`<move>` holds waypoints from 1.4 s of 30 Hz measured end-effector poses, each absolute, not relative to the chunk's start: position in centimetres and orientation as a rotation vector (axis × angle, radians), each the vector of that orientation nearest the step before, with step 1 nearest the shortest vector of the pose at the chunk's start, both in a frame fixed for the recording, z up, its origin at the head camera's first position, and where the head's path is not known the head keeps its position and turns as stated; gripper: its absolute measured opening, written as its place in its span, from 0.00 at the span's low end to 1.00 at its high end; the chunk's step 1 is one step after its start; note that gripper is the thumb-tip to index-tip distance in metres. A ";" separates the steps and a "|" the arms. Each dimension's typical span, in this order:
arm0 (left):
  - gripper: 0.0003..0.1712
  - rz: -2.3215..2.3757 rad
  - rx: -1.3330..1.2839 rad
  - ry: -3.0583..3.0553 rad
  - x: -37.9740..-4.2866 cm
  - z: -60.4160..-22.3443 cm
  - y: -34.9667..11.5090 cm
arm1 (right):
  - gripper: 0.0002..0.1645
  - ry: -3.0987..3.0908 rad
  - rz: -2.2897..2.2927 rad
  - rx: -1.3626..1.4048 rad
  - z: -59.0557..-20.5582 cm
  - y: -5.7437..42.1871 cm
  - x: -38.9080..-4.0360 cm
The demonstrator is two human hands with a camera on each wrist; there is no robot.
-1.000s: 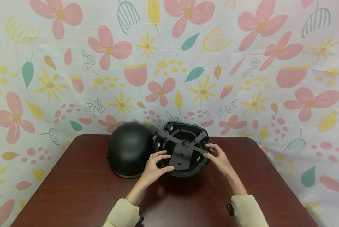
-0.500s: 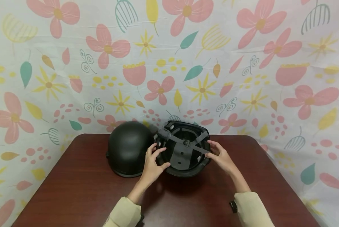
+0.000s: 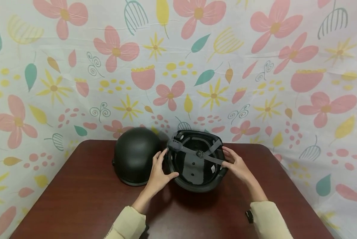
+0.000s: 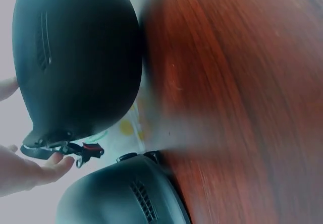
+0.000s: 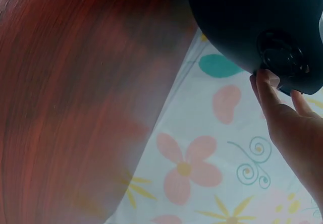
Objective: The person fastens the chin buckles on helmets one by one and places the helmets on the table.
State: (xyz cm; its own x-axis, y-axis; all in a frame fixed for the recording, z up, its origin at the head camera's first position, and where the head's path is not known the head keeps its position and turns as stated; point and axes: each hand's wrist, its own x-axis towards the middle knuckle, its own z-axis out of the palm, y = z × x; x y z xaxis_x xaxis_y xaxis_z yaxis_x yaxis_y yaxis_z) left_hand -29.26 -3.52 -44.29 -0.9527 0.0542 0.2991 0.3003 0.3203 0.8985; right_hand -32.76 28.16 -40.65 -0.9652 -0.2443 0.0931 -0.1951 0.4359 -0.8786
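A black helmet point(image 3: 193, 174) is tipped with its hollow side toward me, its grey straps point(image 3: 208, 159) and padded lining showing. My left hand point(image 3: 158, 174) holds its left rim, thumb at the edge and fingers along the side. Opposite, my right hand point(image 3: 238, 168) grips the right rim near the strap end. In the left wrist view the helmet's smooth shell point(image 4: 81, 57) stands above the table, and a buckle point(image 4: 90, 152) with a red part hangs by the fingers. The right wrist view shows fingertips at the rim beside a round fitting point(image 5: 282, 55).
A second black helmet point(image 3: 136, 156), dome up, sits on the dark red wooden table point(image 3: 190, 219), close to the left of the held one. Behind the table's far edge hangs a white cloth point(image 3: 178, 66) printed with flowers.
The held helmet has shifted slightly right and toward me, away from the second helmet. My left hand's fingers have moved from over the opening to the helmet's left side; the right hand moved along.
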 end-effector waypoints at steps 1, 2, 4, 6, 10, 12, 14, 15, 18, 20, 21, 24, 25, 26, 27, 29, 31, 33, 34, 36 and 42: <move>0.54 -1.690 -0.333 -2.372 -29.3 -44.3 -3.5 | 0.42 2.624 -1.595 -0.408 -40.6 28.3 -32.7; 0.55 -1.698 -0.340 -2.372 -29.3 -44.3 -3.5 | 0.42 2.624 -1.599 -0.415 -40.6 28.5 -32.7; 0.57 -1.719 -0.345 -2.372 -29.3 -44.3 -3.5 | 0.41 2.625 -1.606 -0.435 -40.5 28.7 -32.7; 0.58 -1.735 -0.349 -2.372 -29.3 -44.2 -3.5 | 0.40 2.633 -1.601 -0.454 -40.5 28.8 -32.7; 0.59 -1.736 -0.366 -2.396 -29.2 -44.1 -3.4 | 0.39 2.645 -1.591 -0.486 -40.3 28.6 -32.7; 0.59 -1.721 -0.389 -2.413 -29.2 -44.1 -3.4 | 0.39 2.662 -1.576 -0.487 -40.1 28.5 -32.7; 0.60 -1.701 -0.417 -2.426 -29.2 -44.2 -3.4 | 0.39 2.679 -1.565 -0.481 -39.9 28.3 -32.7; 0.60 -1.694 -0.429 -2.430 -29.2 -44.2 -3.4 | 0.39 2.688 -1.560 -0.479 -39.8 28.3 -32.7; 0.60 -1.681 -0.449 -2.436 -29.3 -44.3 -3.4 | 0.39 2.719 -1.544 -0.484 -39.4 28.1 -32.6; 0.59 -1.673 -0.460 -2.435 -29.3 -44.3 -3.4 | 0.39 2.743 -1.528 -0.490 -39.1 28.0 -32.6; 0.59 -1.675 -0.464 -2.434 -29.3 -44.4 -3.4 | 0.39 2.755 -1.520 -0.495 -39.0 27.9 -32.6; 0.59 -1.696 -0.455 -2.443 -29.3 -44.3 -3.5 | 0.39 2.816 -1.468 -0.487 -38.4 27.5 -32.5; 0.58 -1.701 -0.452 -2.443 -29.3 -44.2 -3.6 | 0.39 2.831 -1.459 -0.478 -38.2 27.3 -32.5; 0.58 -1.710 -0.446 -2.443 -29.3 -44.1 -3.7 | 0.39 2.846 -1.449 -0.475 -38.0 27.1 -32.6; 0.57 -1.716 -0.437 -2.444 -29.3 -44.0 -3.9 | 0.39 2.853 -1.446 -0.465 -37.7 26.8 -32.6; 0.54 -1.721 -0.429 -2.447 -29.5 -43.7 -4.3 | 0.39 2.860 -1.446 -0.445 -37.2 26.4 -32.8; 0.50 -1.711 -0.432 -2.442 -29.6 -43.4 -4.7 | 0.39 2.851 -1.458 -0.433 -36.7 25.8 -32.9; 0.46 -1.703 -0.431 -2.440 -29.8 -43.0 -5.1 | 0.39 2.828 -1.479 -0.444 -36.1 25.2 -33.1; 0.44 -1.703 -0.434 -2.434 -29.9 -42.8 -5.4 | 0.39 2.818 -1.487 -0.463 -35.8 24.8 -33.2; 0.41 -1.707 -0.433 -2.421 -30.0 -42.4 -5.8 | 0.38 2.797 -1.504 -0.510 -35.2 24.1 -33.5; 0.28 -1.712 -0.403 -2.386 -30.4 -41.4 -6.9 | 0.37 2.779 -1.488 -0.655 -33.6 21.5 -34.4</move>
State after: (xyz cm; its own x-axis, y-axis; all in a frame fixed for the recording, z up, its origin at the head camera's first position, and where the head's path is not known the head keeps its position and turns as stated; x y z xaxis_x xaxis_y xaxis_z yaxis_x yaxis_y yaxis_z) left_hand -30.43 -6.87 -41.40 -0.9475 0.1148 0.2983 0.3194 0.3016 0.8984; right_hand -34.43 21.47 -33.57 -0.9143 -0.3148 0.2548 -0.3865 0.4908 -0.7808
